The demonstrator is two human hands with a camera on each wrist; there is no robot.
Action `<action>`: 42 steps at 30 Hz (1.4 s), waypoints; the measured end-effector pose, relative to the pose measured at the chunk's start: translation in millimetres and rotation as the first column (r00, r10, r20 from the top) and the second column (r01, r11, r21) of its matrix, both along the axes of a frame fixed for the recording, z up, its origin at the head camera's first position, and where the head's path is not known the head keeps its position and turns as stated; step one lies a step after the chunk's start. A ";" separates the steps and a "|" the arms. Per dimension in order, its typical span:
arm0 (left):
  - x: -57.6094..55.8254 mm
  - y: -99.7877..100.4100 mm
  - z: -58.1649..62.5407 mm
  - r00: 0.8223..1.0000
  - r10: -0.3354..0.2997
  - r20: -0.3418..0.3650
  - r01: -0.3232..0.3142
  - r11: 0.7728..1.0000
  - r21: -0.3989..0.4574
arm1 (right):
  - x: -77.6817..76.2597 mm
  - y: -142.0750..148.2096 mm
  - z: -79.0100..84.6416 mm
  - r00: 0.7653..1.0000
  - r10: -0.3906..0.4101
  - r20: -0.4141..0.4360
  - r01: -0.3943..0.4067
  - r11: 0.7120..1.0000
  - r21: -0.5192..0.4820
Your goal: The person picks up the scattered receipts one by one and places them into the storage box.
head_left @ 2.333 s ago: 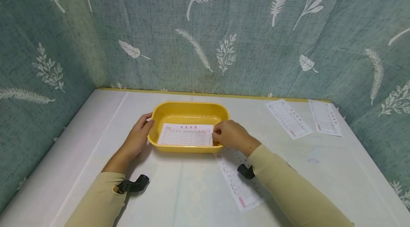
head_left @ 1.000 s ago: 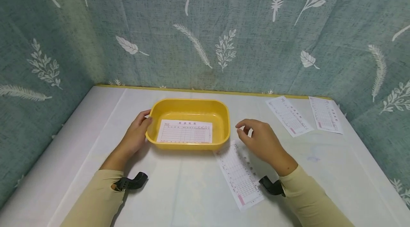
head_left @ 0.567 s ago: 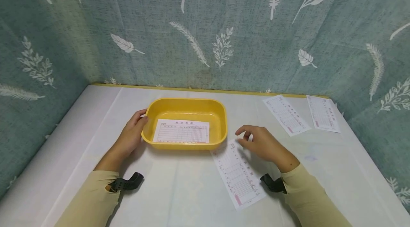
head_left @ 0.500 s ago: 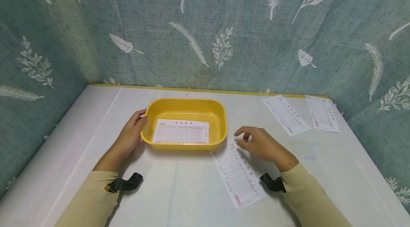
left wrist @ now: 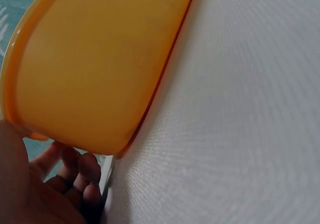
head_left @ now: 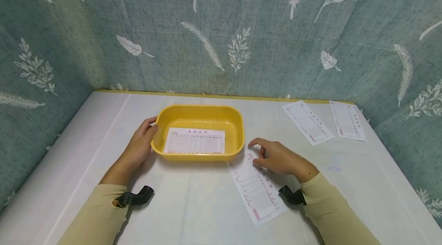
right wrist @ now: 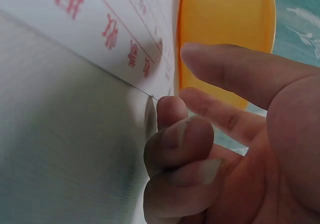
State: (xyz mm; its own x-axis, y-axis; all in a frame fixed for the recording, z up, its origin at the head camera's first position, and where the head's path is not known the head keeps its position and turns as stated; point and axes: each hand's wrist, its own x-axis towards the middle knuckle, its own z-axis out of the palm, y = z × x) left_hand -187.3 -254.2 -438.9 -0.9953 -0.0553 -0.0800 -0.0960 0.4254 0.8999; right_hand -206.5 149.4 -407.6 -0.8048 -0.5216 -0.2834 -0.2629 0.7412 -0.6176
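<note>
A yellow plastic tray [head_left: 200, 157] stands on the table, with a printed receipt slip [head_left: 195, 141] lying flat inside it. My left hand [head_left: 139, 147] grips the tray's left rim, thumb at the edge and fingers behind the wall; the left wrist view shows the fingertips curled at the tray's end. A second receipt slip [head_left: 257, 191] lies slanted on the table in front of the tray's right corner. Above its upper end is my right hand [head_left: 277, 160], thumb and index finger apart with nothing between them, the other fingers curled in.
Two more slips, a left one [head_left: 309, 123] and a right one [head_left: 347, 121], lie at the table's back right. A white cloth covers the table [head_left: 207, 206]. Leaf-patterned green curtains [head_left: 221, 37] rise behind and at the sides.
My right hand has let go of the slip in the tray, drawn back right, then come down toward the slip in front. The left hand has kept its hold on the tray.
</note>
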 end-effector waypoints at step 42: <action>1.0 1.1 0.1 1.000 -0.008 0.015 0.008 1.000 -0.017 | -2.1 -1.0 -9.2 0.999 -0.014 -0.039 0.015 0.999 0.035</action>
